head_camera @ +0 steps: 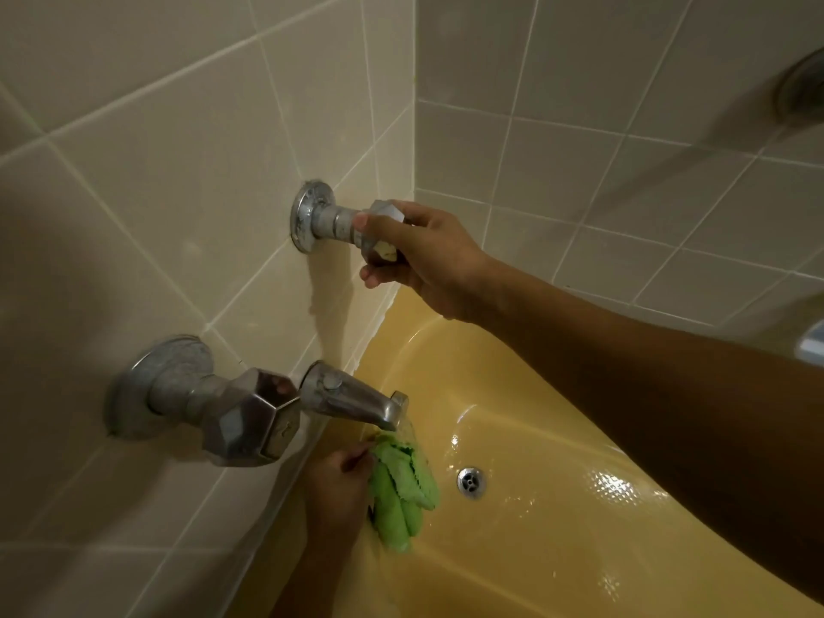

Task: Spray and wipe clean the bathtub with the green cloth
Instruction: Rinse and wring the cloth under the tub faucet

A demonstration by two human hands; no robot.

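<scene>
The right forearm [669, 417] is crossing the bathtub [557, 555], right grip [417, 256] grasping the far tap handle [383, 231], left grip [339, 479] holding the green cloth [401, 488] under the spout [356, 399], where overturning is likely risking splashing.

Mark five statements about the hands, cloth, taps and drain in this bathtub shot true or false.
1. The right hand grips the upper handle. True.
2. The left hand holds a spray bottle. False: it holds the cloth.
3. The cloth is under the spout. True.
4. The tub is white. False: it is yellow.
5. The cloth covers the drain. False: the drain lies bare beside the cloth.
</scene>
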